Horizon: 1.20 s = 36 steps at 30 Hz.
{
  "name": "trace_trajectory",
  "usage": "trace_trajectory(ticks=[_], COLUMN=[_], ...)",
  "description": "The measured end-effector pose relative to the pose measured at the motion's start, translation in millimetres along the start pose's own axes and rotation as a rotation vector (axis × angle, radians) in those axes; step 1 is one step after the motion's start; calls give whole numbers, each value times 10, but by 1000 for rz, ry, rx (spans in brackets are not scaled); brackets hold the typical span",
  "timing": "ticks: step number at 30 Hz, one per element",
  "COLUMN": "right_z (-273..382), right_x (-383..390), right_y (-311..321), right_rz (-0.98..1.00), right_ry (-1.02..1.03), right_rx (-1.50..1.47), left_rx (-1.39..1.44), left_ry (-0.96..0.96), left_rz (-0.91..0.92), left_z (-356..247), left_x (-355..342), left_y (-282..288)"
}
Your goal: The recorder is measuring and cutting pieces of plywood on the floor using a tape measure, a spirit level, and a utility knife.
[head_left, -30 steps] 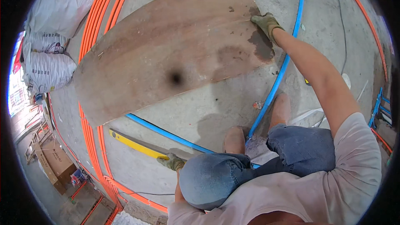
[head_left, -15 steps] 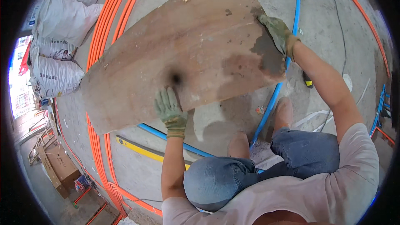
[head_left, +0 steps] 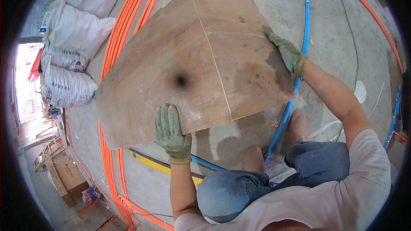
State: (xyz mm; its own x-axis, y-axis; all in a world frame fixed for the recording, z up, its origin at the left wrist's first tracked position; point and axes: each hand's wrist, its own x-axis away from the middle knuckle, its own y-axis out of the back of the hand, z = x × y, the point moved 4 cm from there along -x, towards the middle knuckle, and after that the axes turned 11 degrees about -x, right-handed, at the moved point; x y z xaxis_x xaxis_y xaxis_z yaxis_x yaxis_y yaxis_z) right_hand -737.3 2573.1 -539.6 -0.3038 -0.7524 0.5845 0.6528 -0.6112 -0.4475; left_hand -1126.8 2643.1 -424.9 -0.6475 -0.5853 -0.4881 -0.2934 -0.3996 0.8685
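Note:
A wide, thin brown board (head_left: 141, 94) with dark stains at its right end is bent along a pale crack running from far edge to near edge. My left hand (head_left: 171, 132), in a grey-green glove, lies open and flat on the board near its close edge. My right hand (head_left: 287, 53), in a similar glove, is wrapped over the board's right edge. A yellow spirit level (head_left: 150, 161) lies on the floor below the board's left part, partly hidden by my left arm. My knees (head_left: 224, 192) are bent beneath the near side of the board.
Bundles of orange conduit (head_left: 123, 17) run along the concrete floor (head_left: 346, 25) at left, and a blue pipe (head_left: 305, 25) curves along the right. White sacks (head_left: 72, 38) are piled at upper left. A cardboard box (head_left: 68, 175) and wooden pieces lie at lower left. A grey cable (head_left: 352, 38) snakes at right.
My left hand left the spirit level and moved up onto the board, where it now lies flat. The board has bent, and a pale crack has appeared across it.

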Motion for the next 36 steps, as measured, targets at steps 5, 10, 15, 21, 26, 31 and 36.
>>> trace_trajectory(ticks=[5,10,15,21,26,31,36], right_z=[-236,-734,-783,432,814,727,306], right_x=[-24,-280,-359,-5,80,108,164], right_y=[-214,-529,-513,437,669,377,-293], right_rz=[21,166,116,7,381,386,19], right_ry=[-18,-49,37,9,1083,856,464], right_rx=[-119,-200,-84,-61,1654,1354,980], left_rx=[-26,25,57,71,112,77,28], left_ry=[-8,34,37,-7,-159,-141,-203], left_rz=[-9,0,13,204,317,424,456], left_z=[-49,-159,-254,-447,-737,-760,-779], left_x=[-118,-243,-233,299,883,1192,1295], left_y=[126,225,257,-333,-1181,-1622,-1790])
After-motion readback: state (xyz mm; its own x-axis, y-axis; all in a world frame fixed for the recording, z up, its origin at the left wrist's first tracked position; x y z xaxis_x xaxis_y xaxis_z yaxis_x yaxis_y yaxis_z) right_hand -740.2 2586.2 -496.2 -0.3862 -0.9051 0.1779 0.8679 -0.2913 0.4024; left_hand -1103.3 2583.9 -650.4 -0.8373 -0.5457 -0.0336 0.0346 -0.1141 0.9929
